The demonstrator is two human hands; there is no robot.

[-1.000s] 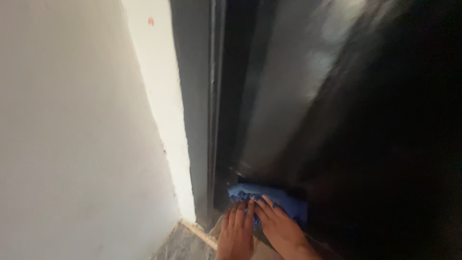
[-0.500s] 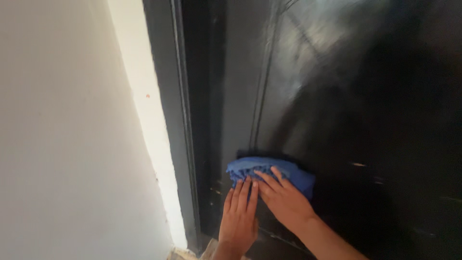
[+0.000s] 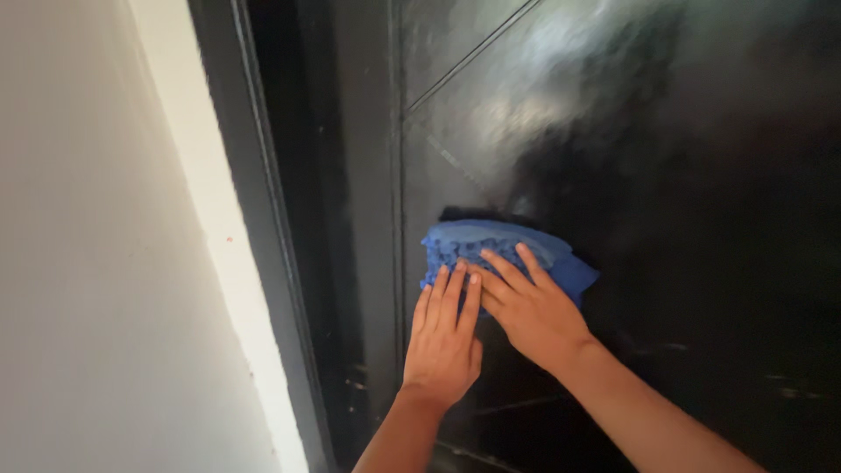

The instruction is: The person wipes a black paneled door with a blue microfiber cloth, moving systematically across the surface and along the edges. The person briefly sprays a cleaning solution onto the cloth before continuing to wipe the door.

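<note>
Both palms on cloth, against door.
You are pressing your left hand and right hand, fingers flat and touching, onto the blue cloth at their 12 o'clock, on the black door.

Blue cloth: near edge hidden under both hands' fingers. Black door: upper right surface blurred; cut off at top and right edges.

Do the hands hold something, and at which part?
Both the left hand and right hand press flat on the lower edge of a blue cloth against the black door; neither grips it.
</note>
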